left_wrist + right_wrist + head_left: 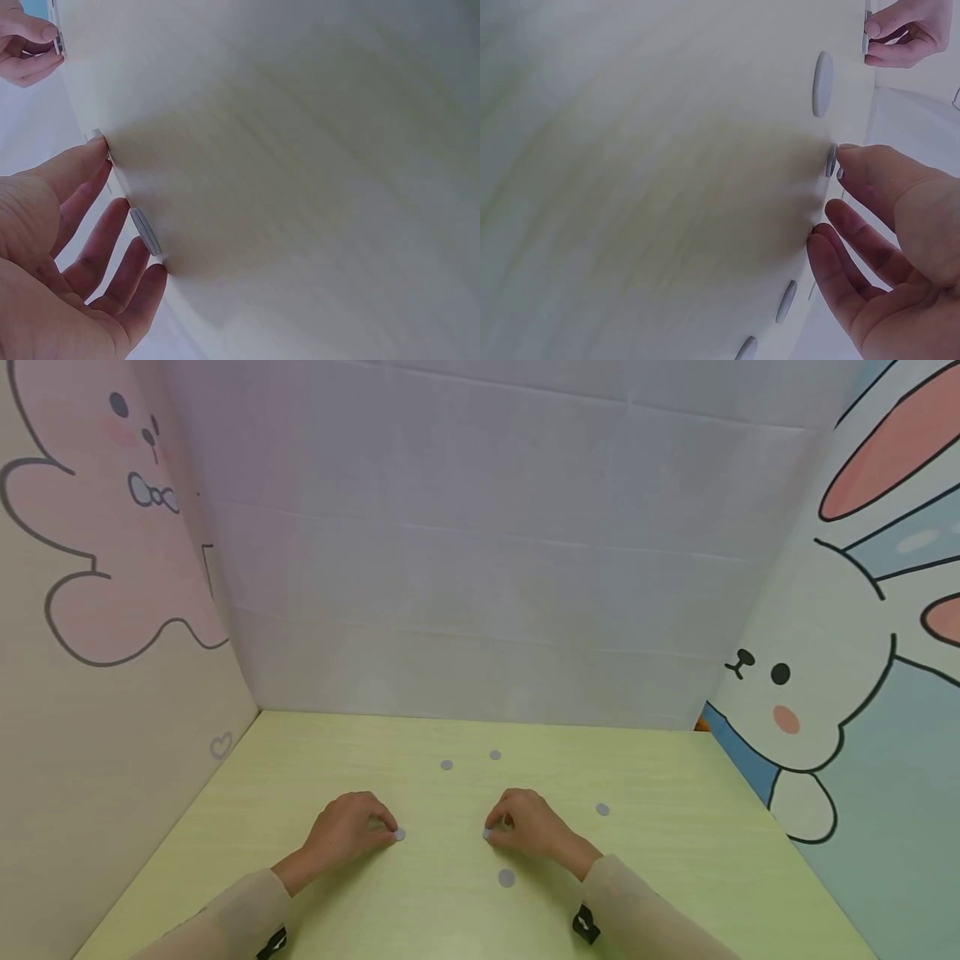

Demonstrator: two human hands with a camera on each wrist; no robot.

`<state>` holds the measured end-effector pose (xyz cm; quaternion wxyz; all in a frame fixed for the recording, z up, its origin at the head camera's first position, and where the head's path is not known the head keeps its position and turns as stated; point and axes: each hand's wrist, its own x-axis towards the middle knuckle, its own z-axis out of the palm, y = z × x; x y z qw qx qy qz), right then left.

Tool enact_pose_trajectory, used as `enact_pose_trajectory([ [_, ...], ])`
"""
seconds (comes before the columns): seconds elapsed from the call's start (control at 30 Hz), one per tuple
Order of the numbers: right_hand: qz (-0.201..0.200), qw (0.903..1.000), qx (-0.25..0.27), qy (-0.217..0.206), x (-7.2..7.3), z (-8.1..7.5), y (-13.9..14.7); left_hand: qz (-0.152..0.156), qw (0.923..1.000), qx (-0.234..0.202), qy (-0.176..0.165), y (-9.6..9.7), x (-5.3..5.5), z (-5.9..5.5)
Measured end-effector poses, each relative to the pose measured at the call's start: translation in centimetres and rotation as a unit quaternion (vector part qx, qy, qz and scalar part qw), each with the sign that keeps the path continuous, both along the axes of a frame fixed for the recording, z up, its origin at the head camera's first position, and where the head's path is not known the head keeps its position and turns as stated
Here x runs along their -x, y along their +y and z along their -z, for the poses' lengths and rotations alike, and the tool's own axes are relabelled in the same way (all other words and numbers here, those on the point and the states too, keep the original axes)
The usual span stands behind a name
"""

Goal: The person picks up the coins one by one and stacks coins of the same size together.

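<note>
On the pale yellow table, my left hand (pixel 348 828) pinches the edge of a small flat grey disc (pixel 400 834) between thumb and fingertips. The left wrist view shows another grey disc (pixel 146 231) lying close by the lower fingertips, hidden in the head view. To the right, my right hand (pixel 534 825) pinches a similar disc (pixel 487 834) at its thumb tip, also seen as a dark-edged disc (pixel 831 160) in the right wrist view. Just in front of this hand, nearer me, lies a loose disc (pixel 506 878).
Two grey discs, a left one (pixel 447 765) and a right one (pixel 495 755), lie farther back on the table (pixel 330 752). Another disc (pixel 603 809) is beyond the right wrist. A white back wall (pixel 480 568) and two cartoon-printed side walls enclose the table.
</note>
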<state>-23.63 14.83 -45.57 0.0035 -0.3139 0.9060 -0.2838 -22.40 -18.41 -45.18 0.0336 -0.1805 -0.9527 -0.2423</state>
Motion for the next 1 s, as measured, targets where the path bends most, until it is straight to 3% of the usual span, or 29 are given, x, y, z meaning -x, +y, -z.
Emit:
enact_pose_trajectory([
  [1.0, -0.017, 0.9993, 0.003, 0.032, 1.3, -0.8, -3.1, -0.001, 1.0, -0.003, -0.002, 0.0, 0.2, 0.3],
])
